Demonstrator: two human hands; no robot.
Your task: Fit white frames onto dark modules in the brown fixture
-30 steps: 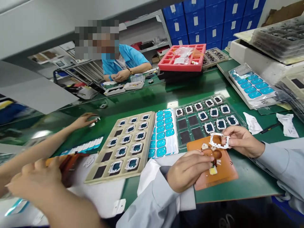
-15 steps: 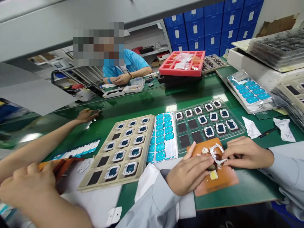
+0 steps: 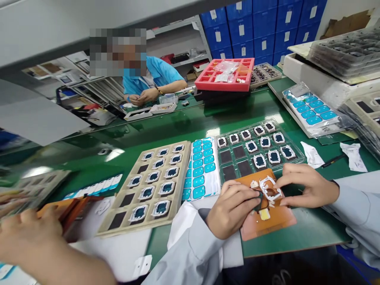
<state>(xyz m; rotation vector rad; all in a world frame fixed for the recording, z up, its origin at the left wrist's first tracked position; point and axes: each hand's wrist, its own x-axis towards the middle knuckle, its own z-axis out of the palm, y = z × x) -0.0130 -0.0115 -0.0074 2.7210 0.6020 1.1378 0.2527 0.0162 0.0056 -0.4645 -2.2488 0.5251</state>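
An orange pad (image 3: 282, 221) lies at the table's front edge. On it sits a white frame (image 3: 270, 189) with brown parts inside, beside a small yellow piece (image 3: 264, 214). My left hand (image 3: 233, 206) rests on the pad's left part, fingers pressed together round a small dark piece near the frame. From the right, my right hand (image 3: 307, 185) reaches to the frame, thumb and index finger apart at its right edge. Behind the pad is a clear tray (image 3: 297, 161) holding several white frames.
A beige tray (image 3: 184, 174) of white frames stands left of blue sticker sheets (image 3: 204, 168). A co-worker's hand (image 3: 32, 233) is at the far left. A red tray (image 3: 222, 86), a black pen (image 3: 334, 162) and crumpled paper (image 3: 311, 155) lie beyond.
My left hand has curled its fingers and a dark piece now shows at them. My right hand's fingers have parted a little. The co-worker's far arm has moved back left, beside another tray.
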